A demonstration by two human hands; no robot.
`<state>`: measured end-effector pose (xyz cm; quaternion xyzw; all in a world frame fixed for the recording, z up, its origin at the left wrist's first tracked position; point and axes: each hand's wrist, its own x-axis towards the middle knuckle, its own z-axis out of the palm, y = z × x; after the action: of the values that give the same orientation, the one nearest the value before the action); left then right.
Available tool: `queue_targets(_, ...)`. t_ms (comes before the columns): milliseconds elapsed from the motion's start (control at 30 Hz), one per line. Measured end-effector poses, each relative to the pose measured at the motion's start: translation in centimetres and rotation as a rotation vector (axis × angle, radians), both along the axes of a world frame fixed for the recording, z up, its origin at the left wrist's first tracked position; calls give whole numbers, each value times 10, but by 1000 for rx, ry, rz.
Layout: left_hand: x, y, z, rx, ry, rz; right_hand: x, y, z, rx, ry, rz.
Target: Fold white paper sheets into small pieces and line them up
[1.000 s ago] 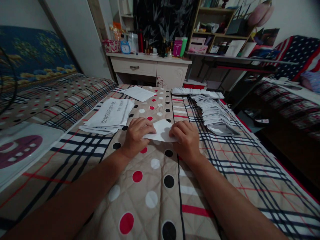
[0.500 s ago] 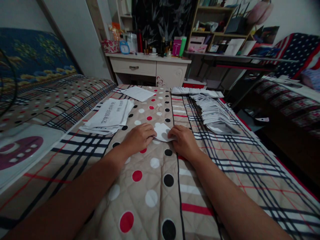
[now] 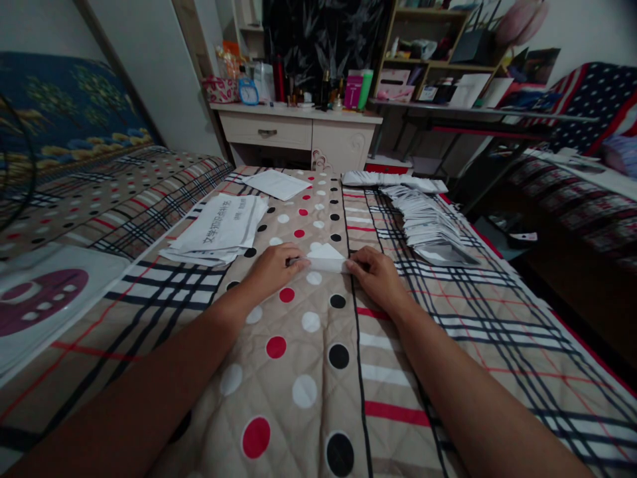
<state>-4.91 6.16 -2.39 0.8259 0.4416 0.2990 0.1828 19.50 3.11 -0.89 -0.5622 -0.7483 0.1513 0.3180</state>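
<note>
A small folded white paper (image 3: 326, 259) lies on the quilted bedspread (image 3: 318, 372), between my two hands. My left hand (image 3: 273, 267) pinches its left end with curled fingers. My right hand (image 3: 374, 273) presses and grips its right end, fingers closed on the fold. Both forearms reach in from the bottom edge. Part of the paper's lower edge is hidden under my fingertips.
A stack of printed sheets (image 3: 219, 229) lies to the left, a single sheet (image 3: 277, 184) further back. A long row of folded papers (image 3: 425, 222) runs along the right side. A white dresser (image 3: 298, 136) and cluttered shelves (image 3: 438, 60) stand behind.
The paper has been folded smaller and narrower. Both hands have moved slightly away from me and closer to its ends.
</note>
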Motion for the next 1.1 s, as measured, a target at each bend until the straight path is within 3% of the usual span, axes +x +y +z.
queue_targets(333, 3, 8, -7, 37, 76, 160, -1, 1, 0, -42, -63, -197)
queue_targets(733, 4, 3, 3, 38, 192, 304, 0, 0, 6, -115, -177, -332)
queue_targets(967, 1, 2, 0, 11, 135, 356, 1, 1, 7, -113, -203, -328)
queue_targets(1100, -1, 4, -1, 87, 64, 309, 2, 0, 3, -70, -145, -289)
